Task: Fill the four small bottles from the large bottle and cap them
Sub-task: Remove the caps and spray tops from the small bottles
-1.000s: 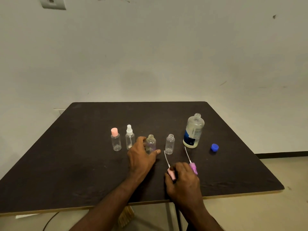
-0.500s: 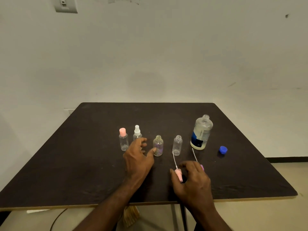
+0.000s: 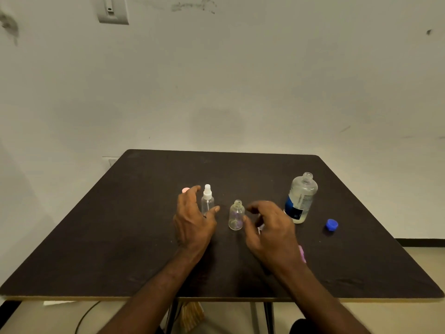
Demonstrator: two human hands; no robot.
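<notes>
Two hands hover low over a dark table (image 3: 120, 237), on either side of a small open bottle (image 3: 236, 215) that stands upright near the middle of the tabletop. That bottle is clear, has no cap, and seems to hold little or nothing; I cannot tell for sure. At its nine o'clock stands a small spray bottle (image 3: 207, 200) with a white nozzle, upright and clear, its contents too faint to judge. The left hand (image 3: 192, 220) lies just beside this spray bottle, fingers spread and relaxed, thumb pointing toward three o'clock; it grasps nothing, though whether the palm brushes the spray bottle is not clear. Beyond its fingertips, at about eleven o'clock, a pink cap (image 3: 185, 189) peeks out; what it sits on is hidden by the hand. The right hand (image 3: 272, 227) sits at three o'clock of the open bottle, fingers loosely curled and apart from it, and I cannot tell whether it holds anything beneath the palm. A pale pink piece (image 3: 302, 253) shows at the outer edge of that wrist, lying on the table. At two o'clock from the open bottle stands the large bottle (image 3: 301, 197), upright and uncapped, with a dark blue label low on its side and clear liquid filling much of it. A blue cap (image 3: 332, 224) lies on the table at three o'clock of the large bottle, well apart from it.
</notes>
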